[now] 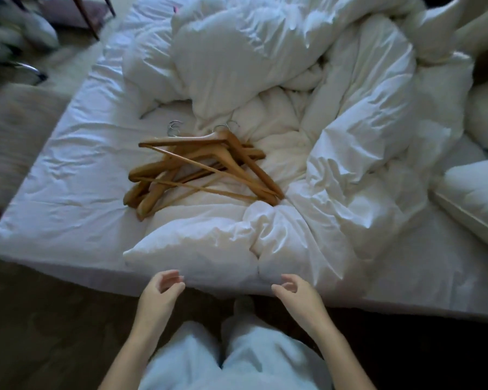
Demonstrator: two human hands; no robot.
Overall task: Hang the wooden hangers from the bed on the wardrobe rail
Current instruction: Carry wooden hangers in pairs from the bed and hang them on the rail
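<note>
Two hands, left point(161, 288) and right point(295, 291), hover loosely curled (empty) before wooden hangers point(203, 164) on the bed point(54, 192).

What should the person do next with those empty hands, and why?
Probably reach forward and grip the hangers. The left hand and right hand hold nothing near the bed edge, and the hangers lie in a tangled pile on the duvet, out of touch.
</note>
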